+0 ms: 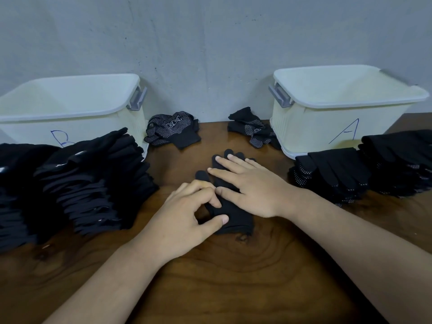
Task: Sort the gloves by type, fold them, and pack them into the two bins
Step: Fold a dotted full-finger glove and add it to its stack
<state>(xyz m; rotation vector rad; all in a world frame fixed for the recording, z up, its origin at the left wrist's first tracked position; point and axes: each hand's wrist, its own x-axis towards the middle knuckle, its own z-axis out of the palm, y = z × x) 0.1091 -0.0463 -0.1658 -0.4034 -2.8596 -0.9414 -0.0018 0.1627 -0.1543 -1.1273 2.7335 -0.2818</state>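
A plain black glove lies flat in the middle of the wooden table, fingers pointing away from me. My right hand rests flat on its upper half with straight fingers. My left hand has curled fingers and pinches the glove's left edge near the thumb. A white bin marked B stands at the back left, a white bin marked A at the back right. A big pile of plain black gloves lies at the left, a stack of dotted black gloves at the right.
Two small bundles of dotted gloves lie by the wall between the bins, one near bin B and one beside bin A. The grey wall stands directly behind the bins. Bare wood stretches in front of my arms.
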